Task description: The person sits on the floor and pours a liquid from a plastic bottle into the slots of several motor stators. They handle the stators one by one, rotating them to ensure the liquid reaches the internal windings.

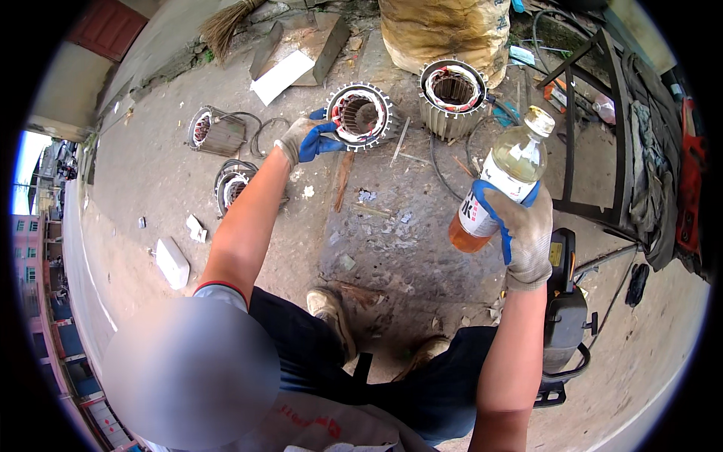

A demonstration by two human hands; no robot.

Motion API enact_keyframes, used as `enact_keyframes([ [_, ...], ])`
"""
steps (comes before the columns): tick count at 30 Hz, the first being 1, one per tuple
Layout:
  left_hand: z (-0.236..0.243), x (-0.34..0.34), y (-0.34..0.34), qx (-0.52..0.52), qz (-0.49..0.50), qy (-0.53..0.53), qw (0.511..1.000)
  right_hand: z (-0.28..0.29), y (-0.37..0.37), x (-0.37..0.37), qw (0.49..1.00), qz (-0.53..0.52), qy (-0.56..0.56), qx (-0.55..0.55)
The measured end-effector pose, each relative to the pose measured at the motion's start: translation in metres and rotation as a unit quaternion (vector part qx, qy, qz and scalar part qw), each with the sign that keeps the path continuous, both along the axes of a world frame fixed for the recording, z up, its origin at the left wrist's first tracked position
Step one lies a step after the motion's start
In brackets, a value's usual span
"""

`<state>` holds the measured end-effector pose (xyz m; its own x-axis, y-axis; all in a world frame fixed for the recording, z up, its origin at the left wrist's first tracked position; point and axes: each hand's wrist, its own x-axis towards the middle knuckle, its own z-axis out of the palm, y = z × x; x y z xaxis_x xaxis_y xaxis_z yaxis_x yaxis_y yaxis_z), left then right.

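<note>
My left hand [310,142], in a grey and blue work glove, grips the left rim of a finned electric motor stator [383,124]. The stator's open end faces up, showing a ring of windings inside. In my right hand [523,226], gloved the same way, is a clear plastic bottle [520,154] with a white label and a yellowish cap. It leans with its neck up and to the right, and amber liquid lies at its bottom. A second motor stator [452,124] stands upright just right of the first, with a black cable by it.
Two more stators [226,134] lie at the left with cables. Behind are a metal dustpan [331,41], a straw broom [224,30] and a large yellowed sack [444,30]. A metal frame [570,143] and a black machine [563,324] stand right; a white plastic container [173,263] lies left.
</note>
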<state>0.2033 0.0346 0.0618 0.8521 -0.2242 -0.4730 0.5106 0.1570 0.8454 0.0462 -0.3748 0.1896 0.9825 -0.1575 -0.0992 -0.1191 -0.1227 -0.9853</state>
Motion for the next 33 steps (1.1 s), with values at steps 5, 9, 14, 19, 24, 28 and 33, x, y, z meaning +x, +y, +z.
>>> enact_keyframes([
  [5, 0.000, 0.017, -0.010, 0.195, -0.045, -0.141, 0.969, 0.011, -0.006, -0.011, 1.000, 0.002, 0.005, 0.003],
  [9, -0.008, 0.048, -0.005, 0.614, -0.320, -0.485, 0.533, 0.010, -0.016, -0.016, 1.000, -0.008, -0.006, 0.013],
  [14, -0.023, 0.059, 0.025, 0.594, -0.356, -0.320, 0.647, 0.005, -0.028, -0.016, 0.998, -0.014, -0.027, 0.053],
  [19, 0.022, 0.014, -0.047, 0.645, -0.436, -0.252, 0.574, 0.006, -0.041, -0.018, 0.992, -0.022, 0.005, 0.126],
  [24, 0.096, -0.009, -0.058, 0.629, -0.602, -0.252, 0.422, 0.000, -0.028, -0.011, 0.991, 0.005, -0.028, 0.132],
  [28, 0.104, -0.055, -0.109, 0.648, -0.683, -0.194, 0.275, -0.006, -0.040, -0.004, 0.986, 0.012, -0.026, 0.163],
  [33, 0.092, -0.109, -0.138, 0.616, -0.561, -0.031, 0.551, 0.007, -0.050, -0.011, 0.989, -0.014, -0.037, 0.142],
])
